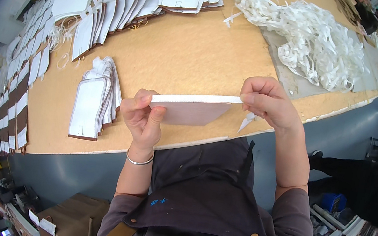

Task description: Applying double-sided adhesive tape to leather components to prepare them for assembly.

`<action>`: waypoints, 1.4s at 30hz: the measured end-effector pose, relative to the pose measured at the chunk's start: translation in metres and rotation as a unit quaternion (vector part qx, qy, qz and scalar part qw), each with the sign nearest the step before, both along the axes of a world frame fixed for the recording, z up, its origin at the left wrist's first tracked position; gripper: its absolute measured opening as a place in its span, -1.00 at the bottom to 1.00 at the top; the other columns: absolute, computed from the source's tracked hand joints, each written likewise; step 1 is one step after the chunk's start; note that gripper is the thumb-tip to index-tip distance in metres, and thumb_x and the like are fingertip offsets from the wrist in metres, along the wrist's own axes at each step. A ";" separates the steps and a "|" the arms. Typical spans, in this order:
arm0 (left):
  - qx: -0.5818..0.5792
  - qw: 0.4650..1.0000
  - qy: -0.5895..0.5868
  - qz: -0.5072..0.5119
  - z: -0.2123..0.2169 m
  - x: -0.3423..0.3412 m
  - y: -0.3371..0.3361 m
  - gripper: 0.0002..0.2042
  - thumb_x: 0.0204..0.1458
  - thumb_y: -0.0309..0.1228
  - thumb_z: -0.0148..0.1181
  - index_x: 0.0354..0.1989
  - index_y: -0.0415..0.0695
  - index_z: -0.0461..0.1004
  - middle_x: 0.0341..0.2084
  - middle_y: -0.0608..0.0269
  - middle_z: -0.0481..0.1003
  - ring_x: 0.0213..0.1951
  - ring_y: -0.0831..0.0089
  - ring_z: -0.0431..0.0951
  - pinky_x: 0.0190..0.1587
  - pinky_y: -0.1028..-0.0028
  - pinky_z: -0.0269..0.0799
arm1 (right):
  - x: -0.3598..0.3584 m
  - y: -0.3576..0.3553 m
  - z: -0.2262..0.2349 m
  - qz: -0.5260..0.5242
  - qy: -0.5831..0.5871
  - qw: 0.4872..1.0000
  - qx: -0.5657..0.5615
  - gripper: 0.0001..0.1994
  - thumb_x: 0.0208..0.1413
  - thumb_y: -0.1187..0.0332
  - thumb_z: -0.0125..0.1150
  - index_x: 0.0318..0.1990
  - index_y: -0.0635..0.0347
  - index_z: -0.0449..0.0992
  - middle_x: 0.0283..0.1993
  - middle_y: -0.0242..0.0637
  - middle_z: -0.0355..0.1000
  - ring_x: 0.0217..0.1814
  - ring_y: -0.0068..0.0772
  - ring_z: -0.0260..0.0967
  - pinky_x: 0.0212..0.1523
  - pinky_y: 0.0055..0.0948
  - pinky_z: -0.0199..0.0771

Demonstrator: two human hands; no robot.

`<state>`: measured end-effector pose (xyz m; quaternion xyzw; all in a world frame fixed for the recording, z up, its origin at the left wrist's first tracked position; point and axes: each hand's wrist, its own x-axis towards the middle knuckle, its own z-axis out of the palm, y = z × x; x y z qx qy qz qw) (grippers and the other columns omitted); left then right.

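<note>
My left hand (142,118) pinches the left end of a flat pale panel (189,114), thumb below and fingers above. A white tape strip (196,99) runs straight along the panel's upper edge. Past the panel's right corner, my right hand (269,103) grips the strip between thumb and curled fingers. From under that hand hangs a short pointed tape end (246,122). Both hands hold the work above the table's near edge. To the left lies a fanned stack of white panels (88,105) with brown edges.
The tan worktable (178,58) carries a heap of tangled white tape (317,44) at the far right. Overlapping rows of white panels (117,7) line its far left side. Dark strips with white pieces (17,107) lie at the left edge. Another person's dark-clothed leg (351,174) shows at right.
</note>
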<state>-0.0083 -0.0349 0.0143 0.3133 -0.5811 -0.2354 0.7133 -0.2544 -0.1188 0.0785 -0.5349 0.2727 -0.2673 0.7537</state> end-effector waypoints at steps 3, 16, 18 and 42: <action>0.005 1.000 0.009 -0.007 -0.001 0.001 0.003 -0.69 0.02 -0.61 0.09 -0.11 -0.06 0.19 -0.46 0.20 0.36 -0.41 0.51 0.34 -0.34 0.58 0.25 | 0.003 0.002 -0.001 0.003 0.005 1.000 0.011 -0.85 0.03 0.42 0.10 -0.56 0.19 0.40 -0.65 -0.53 0.28 -0.72 -0.84 -0.01 -0.72 -0.72 -0.07; 0.003 0.884 -0.449 0.127 0.101 0.006 -0.003 -0.67 -0.31 -0.41 0.30 -0.27 -0.04 0.44 -0.30 0.15 0.38 -0.23 0.24 0.42 -0.12 0.32 0.31 | 0.030 0.014 -0.019 0.033 -0.032 0.998 0.040 -0.83 0.08 0.34 0.07 -0.49 0.19 0.41 -0.70 -0.61 0.13 -0.69 -0.81 -0.07 -0.66 -0.71 -0.11; 0.042 0.830 -0.550 0.079 0.108 -0.011 -0.007 -0.67 -0.30 -0.44 0.26 -0.25 -0.03 0.45 -0.36 0.21 0.40 -0.29 0.30 0.44 -0.19 0.37 0.34 | 0.033 0.018 -0.019 0.045 -0.037 0.997 0.048 -0.83 0.09 0.33 0.07 -0.48 0.20 0.41 -0.71 -0.62 0.11 -0.70 -0.81 -0.09 -0.67 -0.71 -0.13; 0.039 0.976 -0.167 0.136 0.032 0.090 0.049 -0.84 0.03 -0.62 0.07 -0.21 -0.22 0.34 -0.48 0.21 0.38 -0.50 0.60 0.28 -0.48 0.68 0.14 | 0.083 0.027 -0.071 -0.014 0.112 0.990 -0.081 -0.85 0.00 0.43 0.09 -0.56 0.20 0.36 -0.67 -0.62 0.12 -0.62 -0.81 -0.02 -0.61 -0.68 -0.01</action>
